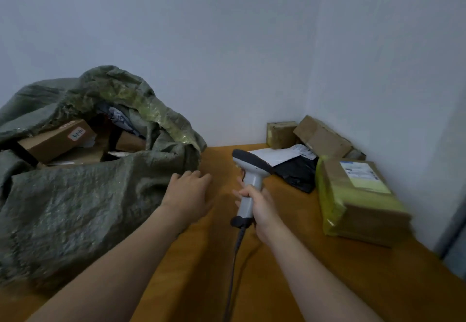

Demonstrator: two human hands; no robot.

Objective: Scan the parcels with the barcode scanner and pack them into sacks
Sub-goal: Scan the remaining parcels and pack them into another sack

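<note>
Fingers [242, 193] of the right hand [261, 208] are curled tightly around the grey handle of the barcode scanner [252, 170]. The hand holds it upright near the middle of the view, with the dark head at the top turned toward ten o'clock. A dark cable [236, 258] hangs from the bottom of the handle and runs toward six o'clock over the orange-brown table [290, 284].

The left hand [187, 195] is at nine o'clock from the scanner, palm down. Its fingers are straight and relaxed and hold nothing. The fingertips reach the edge of the green sack [88, 208] (I cannot tell if they really touch the fabric).

The sack lies on the table at nine o'clock and its mouth is open toward the person. Inside it there is a brown box [56, 140] with a small white label, and more parcels are behind it in shadow.

The other parcels are at two to three o'clock, near the corner of the wall. A large carton [363, 203] wrapped with yellow tape is nearest. Beyond it lie a black plastic bag [298, 174] and a white envelope [271, 155], touching each other. Against the wall at one o'clock stand a small taped box [281, 134] and a tilted cardboard box [324, 139].
</note>
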